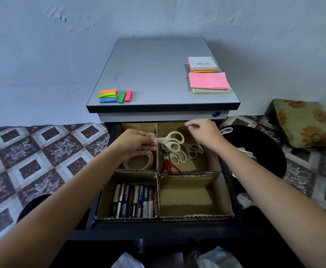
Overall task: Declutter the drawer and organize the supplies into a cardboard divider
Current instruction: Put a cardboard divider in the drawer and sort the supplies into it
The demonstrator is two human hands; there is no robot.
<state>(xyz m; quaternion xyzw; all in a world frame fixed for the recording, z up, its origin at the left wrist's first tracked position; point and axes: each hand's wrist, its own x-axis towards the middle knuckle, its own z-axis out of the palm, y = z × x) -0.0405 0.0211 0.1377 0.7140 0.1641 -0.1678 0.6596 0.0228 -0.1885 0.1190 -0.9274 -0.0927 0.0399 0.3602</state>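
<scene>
The open drawer holds a cardboard divider (158,196) with four compartments. Batteries (134,201) fill the near left one; the near right one (189,200) holds nothing. Several scissors (174,149) lie in the far right compartment. A clear tape roll (139,163) sits in the far left one. My left hand (136,145) is above that roll and pinches a small white tape piece (156,139) at the middle wall. My right hand (203,132) hovers over the far right compartment with fingertips pinched together; whether they hold anything is unclear.
On the grey cabinet top (154,74) lie coloured sticky flags (114,96) at front left and stacked sticky-note pads (207,77) at right. A black round bin (254,149) stands right of the drawer, a cushion (305,124) beyond it. Patterned floor tiles (38,149) lie to the left.
</scene>
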